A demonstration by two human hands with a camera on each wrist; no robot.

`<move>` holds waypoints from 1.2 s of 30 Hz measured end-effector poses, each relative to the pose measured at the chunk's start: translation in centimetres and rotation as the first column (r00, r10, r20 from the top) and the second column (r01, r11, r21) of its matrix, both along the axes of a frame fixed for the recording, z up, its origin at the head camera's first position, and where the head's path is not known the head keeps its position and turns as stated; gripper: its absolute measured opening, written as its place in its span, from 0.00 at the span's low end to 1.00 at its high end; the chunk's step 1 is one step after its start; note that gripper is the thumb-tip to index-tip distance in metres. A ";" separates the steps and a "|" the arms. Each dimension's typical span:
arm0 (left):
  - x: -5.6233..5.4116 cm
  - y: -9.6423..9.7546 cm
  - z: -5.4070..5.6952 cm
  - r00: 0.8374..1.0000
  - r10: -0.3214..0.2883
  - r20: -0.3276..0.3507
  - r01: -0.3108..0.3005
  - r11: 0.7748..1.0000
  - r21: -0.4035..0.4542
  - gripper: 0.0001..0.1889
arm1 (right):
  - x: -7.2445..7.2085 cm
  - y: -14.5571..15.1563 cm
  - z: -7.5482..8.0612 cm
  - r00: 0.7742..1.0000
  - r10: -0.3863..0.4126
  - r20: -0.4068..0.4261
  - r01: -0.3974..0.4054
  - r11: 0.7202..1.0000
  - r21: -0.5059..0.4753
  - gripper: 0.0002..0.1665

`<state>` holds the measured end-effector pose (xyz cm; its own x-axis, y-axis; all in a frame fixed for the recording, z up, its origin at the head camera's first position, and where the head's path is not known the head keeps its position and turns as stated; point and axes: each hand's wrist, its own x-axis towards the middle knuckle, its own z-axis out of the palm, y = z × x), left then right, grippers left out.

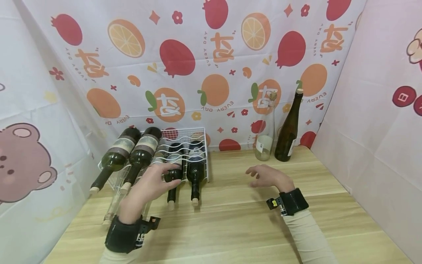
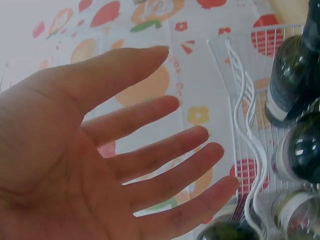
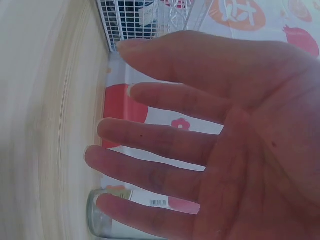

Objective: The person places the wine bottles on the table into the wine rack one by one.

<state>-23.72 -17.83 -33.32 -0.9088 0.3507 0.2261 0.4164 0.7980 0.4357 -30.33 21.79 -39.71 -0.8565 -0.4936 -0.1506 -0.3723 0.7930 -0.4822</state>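
Note:
My left hand [image 1: 152,185] hovers over the front of a white wire rack [image 1: 207,157], holding nothing, its fingers spread in the left wrist view. Two dark wine bottles [image 1: 145,146] lie on top at the rack's left. Lower in the rack lie a dark corked bottle [image 1: 172,176], partly behind my left hand, and a blue-labelled bottle [image 1: 196,170]. A clear bottle [image 1: 115,205] also pokes out low at the left, mostly hidden. Above the table, my right hand [image 1: 267,176] is empty with its fingers apart, nearest a clear corked bottle [image 1: 263,143].
A dark green bottle [image 1: 287,135] stands upright beside the clear one at the back right. The wooden table [image 1: 230,220] meets a fruit-print cloth [image 1: 227,121] behind, with printed cloth on both sides too.

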 end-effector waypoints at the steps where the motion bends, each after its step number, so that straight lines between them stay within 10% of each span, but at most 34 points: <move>1: 0.0 0.2 -0.2 1.000 -0.019 0.002 0.019 1.000 -0.007 0.24 | 0.0 0.1 0.0 1.000 0.005 -0.008 -0.005 1.000 -0.001 0.30; 11: 0.0 2.9 -1.3 0.988 -0.149 0.048 0.150 0.988 -0.030 0.21 | -0.6 0.7 -0.1 1.000 -0.008 -0.008 0.008 1.000 -0.009 0.30; 36: -0.2 4.8 -2.7 0.972 -0.213 0.100 0.222 0.971 -0.089 0.20 | -1.1 1.4 -0.9 0.998 0.002 -0.066 -0.004 0.999 -0.044 0.30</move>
<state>-23.88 -13.06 -36.02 -0.8231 0.5586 0.1024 0.5479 0.7334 0.4024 -31.47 23.18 -40.63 -0.8624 -0.5011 -0.0715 -0.4070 0.7704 -0.4908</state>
